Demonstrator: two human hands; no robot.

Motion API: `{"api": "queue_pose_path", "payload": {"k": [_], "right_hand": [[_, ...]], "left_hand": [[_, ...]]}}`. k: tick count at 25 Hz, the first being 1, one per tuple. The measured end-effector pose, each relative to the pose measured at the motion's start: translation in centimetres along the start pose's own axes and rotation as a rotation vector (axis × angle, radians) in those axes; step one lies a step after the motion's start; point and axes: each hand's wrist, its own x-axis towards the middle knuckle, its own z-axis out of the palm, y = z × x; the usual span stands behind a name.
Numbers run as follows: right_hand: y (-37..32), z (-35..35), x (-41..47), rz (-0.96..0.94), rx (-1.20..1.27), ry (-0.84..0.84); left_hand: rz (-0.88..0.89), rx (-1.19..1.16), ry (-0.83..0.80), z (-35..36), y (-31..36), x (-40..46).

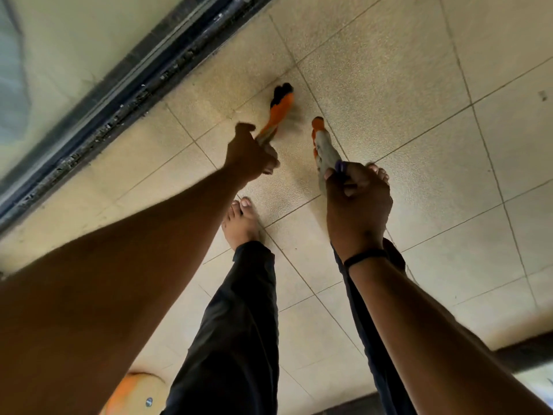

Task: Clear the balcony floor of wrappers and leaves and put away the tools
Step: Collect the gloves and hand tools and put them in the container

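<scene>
Looking straight down at the tiled floor [389, 85] now, and both arms are reaching out over it. The left hand [251, 157] has its fingers curled tight round the handle of an orange brush [279, 110], thumb sticking up on the far side; the brush runs away from the hand, its black bristles at the far end, low over the tiles near a grout line. Whether the bristles touch the floor I cannot tell, the picture is blurred there. Just to the right, the right hand [357, 205] grips the handle of the dustpan [323, 145], fingers wrapped round it, a black band [365, 256] on the wrist. The dustpan is seen edge-on, grey with orange at its far tip, and sits well apart from nothing: brush and pan are near each other, a narrow strip of tile between them. Below the hands, two bare feet stand on the floor, the left foot [241, 223] in plain sight, the right one mostly hidden behind the right hand, only toes showing. Black trousers [236, 324] run down toward the near edge. At far left a dark door track [119, 100] crosses the scene slantwise, with specks of dirt along it. An orange object [131, 393] peeks in at the near left, too cropped to name.
</scene>
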Motion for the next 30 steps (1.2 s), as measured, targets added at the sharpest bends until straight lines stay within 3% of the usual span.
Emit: {"api": "queue_pose_path", "payload": {"k": [3,5,6,9,12,14,17,22,26,30], "right_hand": [[-0.3,-0.6,-0.1,-0.135,-0.059,0.074],[-0.8,-1.3,-0.8,-0.184,-0.057,0.081],[-1.3,-2.7,-1.7,-0.199,-0.038,0.093],[-4.4,-8.6,-4.8,-0.221,0.054,0.105],[-9.8,-16.7,-8.1,-0.290,-0.005,0.061],[-14.3,-22.8,-10.9,-0.393,-0.056,-0.006],[-21.4,-33.2,-16.5,-0.545,-0.024,0.031],[-25.6,-45.2,-19.6,-0.652,-0.060,0.144],[-26.8,-51.5,-21.1,-0.641,-0.001,0.336],[-25.8,-53.7,-23.5,-0.538,0.111,0.456]], "left_hand": [[0.008,-0.176,-0.033,-7.2,5.6,-0.4],[0.075,-0.427,-0.343,-16.1,12.6,-4.2],[0.121,-0.483,-0.392,-19.9,15.2,-6.8],[0.157,-0.505,-0.468,-28.2,18.3,-16.4],[0.202,-0.369,-0.431,-34.6,19.3,-25.1],[0.287,-0.319,-0.430,-39.8,22.0,-31.7],[0.470,-0.217,-0.443,-48.0,27.1,-42.4],[0.612,-0.390,-0.383,-54.6,35.2,-53.7],[0.873,-0.479,-0.605,-57.1,38.0,-59.1],[0.905,-0.462,-0.855,-58.3,39.6,-61.4]]}}
